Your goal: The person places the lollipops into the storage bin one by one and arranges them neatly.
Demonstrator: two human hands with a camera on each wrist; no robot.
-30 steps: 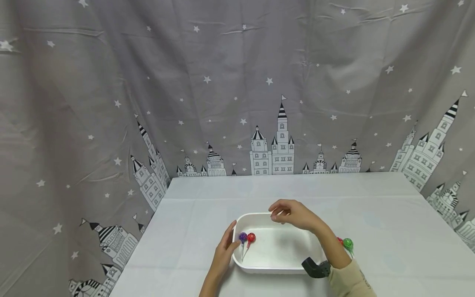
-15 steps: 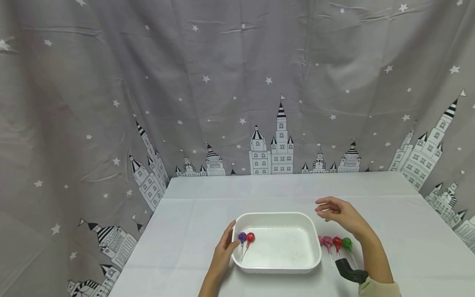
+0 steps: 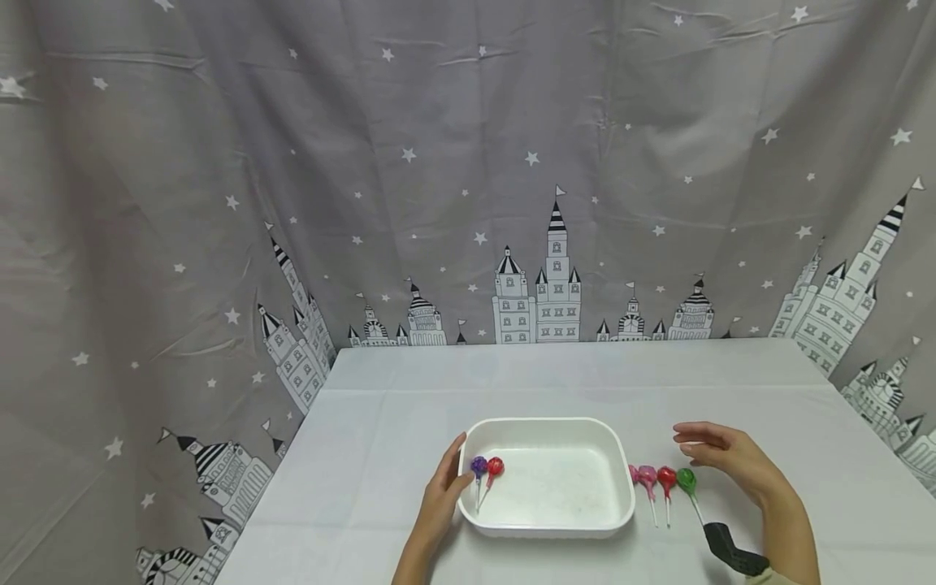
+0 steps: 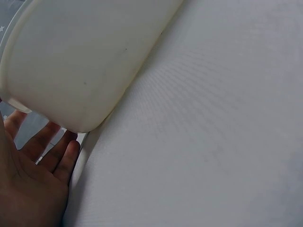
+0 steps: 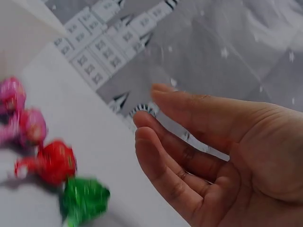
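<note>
Curtain [image 3: 468, 162]: grey, with white stars and castles, hung behind and beside the table.
Table [image 3: 556, 374]: covered in a white cloth, stood in front of the curtain.
White tray [image 3: 544, 528]: sat on the table near the front edge, a bit left of the middle.
Left hand [image 3: 444, 491]: was open, fingers straight, laid flat against the left end of the white tray [image 4: 80, 61]; from the left wrist view the fingers [image 4: 61, 156] touched the tray's outside wall low down, gripped nothing.
Right hand [image 3: 720, 457]: was open, fingers loose and a little bent, held nothing; floated above the table just right of the green lollipop, not touching it. From the right wrist view the fingers [image 5: 180, 156] were spread with the palm showing.
Lollipops in the tray: purple lollipop [image 3: 478, 467] and red lollipop in the tray [image 3: 495, 467], side by side at the left end, sticks pointed toward the front.
Lollipops on the table: a row just right of the tray, pink lollipop [image 3: 647, 474], then red lollipop [image 3: 665, 475], then green lollipop [image 3: 686, 478]; blurry in the right wrist view.
Green lollipop [image 5: 85, 198]: the closest one to the right hand.
Black wrist strap [image 3: 727, 548]: seen by the right wrist at the bottom edge.
</note>
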